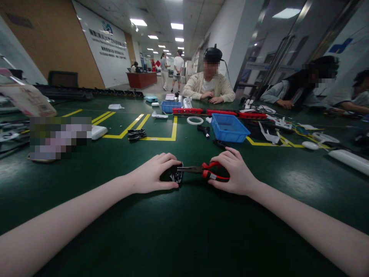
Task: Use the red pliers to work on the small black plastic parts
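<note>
My left grip (154, 173) pinches a small black part (178, 176); my right grip (235, 173), curled around red-handled pliers (200, 169), points their nose leftward at it.

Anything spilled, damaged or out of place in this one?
Nothing clearly spilled or broken. Only an irregular white piece right of the blue tray looks untidy, lying askew among loose items. Red-handled pliers point at a small dark part in the left hand.

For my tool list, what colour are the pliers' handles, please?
The handles are red and black: head view.
</note>
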{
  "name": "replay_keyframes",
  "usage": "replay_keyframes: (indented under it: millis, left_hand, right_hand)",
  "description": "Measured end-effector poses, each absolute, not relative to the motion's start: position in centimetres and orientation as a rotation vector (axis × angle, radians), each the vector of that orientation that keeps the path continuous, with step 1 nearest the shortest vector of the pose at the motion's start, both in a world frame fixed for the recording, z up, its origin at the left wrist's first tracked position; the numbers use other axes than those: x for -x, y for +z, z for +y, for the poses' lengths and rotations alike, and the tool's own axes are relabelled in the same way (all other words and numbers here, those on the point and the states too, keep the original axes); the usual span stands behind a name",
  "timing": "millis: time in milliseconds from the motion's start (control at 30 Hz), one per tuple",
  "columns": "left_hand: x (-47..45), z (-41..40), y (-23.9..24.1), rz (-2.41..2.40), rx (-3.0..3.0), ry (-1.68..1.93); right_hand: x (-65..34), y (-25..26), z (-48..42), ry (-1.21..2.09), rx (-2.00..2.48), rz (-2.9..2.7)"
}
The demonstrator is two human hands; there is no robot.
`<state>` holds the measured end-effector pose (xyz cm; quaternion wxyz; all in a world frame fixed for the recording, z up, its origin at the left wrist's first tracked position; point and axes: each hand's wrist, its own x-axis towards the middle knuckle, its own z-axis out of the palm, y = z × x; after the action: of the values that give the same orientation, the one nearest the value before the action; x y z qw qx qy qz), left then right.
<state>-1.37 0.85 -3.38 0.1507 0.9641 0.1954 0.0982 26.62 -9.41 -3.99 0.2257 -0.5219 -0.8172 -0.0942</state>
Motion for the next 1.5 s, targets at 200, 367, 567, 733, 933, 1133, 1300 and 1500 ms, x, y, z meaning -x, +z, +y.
replay_keyframes:
  millis: [200, 367, 567, 733, 933, 1133, 1300, 1500]
  left_hand:
    - [1.32, 0.94, -3.44, 0.530, -2.798, 0.297]
    - [1.25, 0.81, -3.35, 0.518, -2.809, 0.317]
    - [1.30, 0.79, -3.44, 0.493, -2.819, 0.346]
    - [1.33, 0.83, -3.50, 0.502, -2.813, 0.328]
    - [1.24, 0.83, -3.15, 0.488, -2.813, 0.295]
    - [1.35, 1.05, -2.96, 0.437, -2.825, 0.251]
    - [1.42, 1.13, -2.83, 0.409, -2.853, 0.245]
    - [1.34, 1.26, -3.21, 0.394, -2.864, 0.283]
  right_hand:
    - [-26.51, -3.91, -9.47, -0.255, 1.393, -2.301]
    - [-26.41, -3.89, -9.46, -0.264, 1.397, -2.319]
    - [-26.22, -3.82, -9.49, -0.265, 1.387, -2.334]
    - [-26.11, -3.79, -9.51, -0.267, 1.385, -2.340]
    - [-26.40, -3.88, -9.31, -0.153, 1.409, -2.338]
    - [-26.50, -3.82, -9.25, -0.126, 1.430, -2.351]
    - [-26.34, -3.83, -9.40, -0.321, 1.375, -2.363]
    - [-26.36, -3.95, -9.21, -0.137, 1.427, -2.351]
